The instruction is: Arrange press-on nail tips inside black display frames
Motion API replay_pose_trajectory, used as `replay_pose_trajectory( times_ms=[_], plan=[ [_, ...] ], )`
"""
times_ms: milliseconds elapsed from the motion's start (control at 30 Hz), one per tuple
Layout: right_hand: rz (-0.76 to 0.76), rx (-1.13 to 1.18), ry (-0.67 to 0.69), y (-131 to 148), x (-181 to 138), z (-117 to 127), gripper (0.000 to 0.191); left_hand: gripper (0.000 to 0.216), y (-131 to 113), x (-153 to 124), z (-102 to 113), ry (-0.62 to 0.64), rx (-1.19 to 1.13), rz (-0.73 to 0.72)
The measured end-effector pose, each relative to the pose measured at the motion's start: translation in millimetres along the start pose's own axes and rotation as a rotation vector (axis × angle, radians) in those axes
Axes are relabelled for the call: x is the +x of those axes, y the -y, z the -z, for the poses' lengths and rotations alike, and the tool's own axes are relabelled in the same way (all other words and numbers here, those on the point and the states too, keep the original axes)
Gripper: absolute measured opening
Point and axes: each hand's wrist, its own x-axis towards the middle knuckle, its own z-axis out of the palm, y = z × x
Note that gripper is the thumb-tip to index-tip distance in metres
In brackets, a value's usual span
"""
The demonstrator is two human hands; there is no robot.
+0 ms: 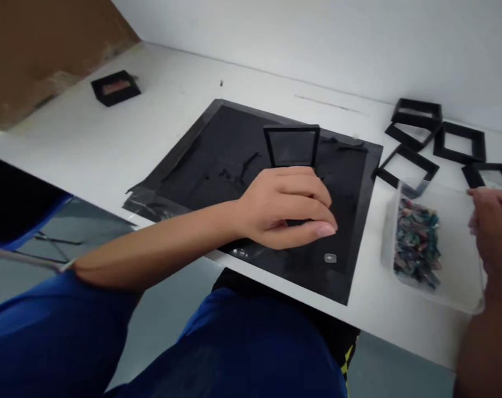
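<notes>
My left hand (pixel 290 207) is palm-down over the black mat (pixel 217 143), fingers loosely curled; I cannot tell whether they grip the frame (pixel 292 127) upright just beyond the knuckles. The mat spreads to that hand's left, the table's (pixel 373 276) edge passes under my forearm, and a pale tag (pixel 330 257) with a star-like mark lies just below the thumb. My right hand (pixel 495 226), thumb and fingertips close together, perhaps pinching something I cannot make out, is beside the tub (pixel 460 243) of scraps (pixel 418 240).

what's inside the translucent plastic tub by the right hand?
Small multicoloured pieces, heaped along the left side of the tub. Whatever lies beneath the heap's top layer is covered; the right hand hides part of the right edge.
</notes>
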Motion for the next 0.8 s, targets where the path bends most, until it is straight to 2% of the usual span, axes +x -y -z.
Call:
replay_pose_trajectory(
  times_ms=[67,167,233,300,433,567,800],
  plan=[
    [-0.056,0.001,0.003,5.5,-0.9,-3.2,0.030,0.013,-6.1,22.7,-15.8,0.020,-0.027,-0.094],
    [-0.012,-0.006,0.059,20.6,-7.4,-4.5,0.029,0.018,-11.6,53.9,-41.8,0.199,-0.021,-0.171],
    [0.002,0.007,0.077,28.3,-11.8,-4.6,0.028,0.024,-12.3,68.6,-58.6,0.381,0.020,-0.132],
    [-0.014,0.011,0.090,32.9,-14.3,-4.3,0.027,0.019,-11.6,77.5,-73.5,0.532,0.062,-0.062],
    [-0.003,-0.059,0.112,36.6,-15.3,-2.9,0.027,0.008,-11.6,85.3,-93.9,0.646,0.127,0.040],
    [0.055,-0.093,0.131,38.7,-16.4,-1.8,0.027,0.009,-14.7,92.7,-98.0,0.738,0.173,0.127],
    [0.075,-0.109,0.170,40.1,-18.2,-0.7,0.024,0.026,-15.9,101.4,-82.0,0.876,0.141,0.153]
  ],
)
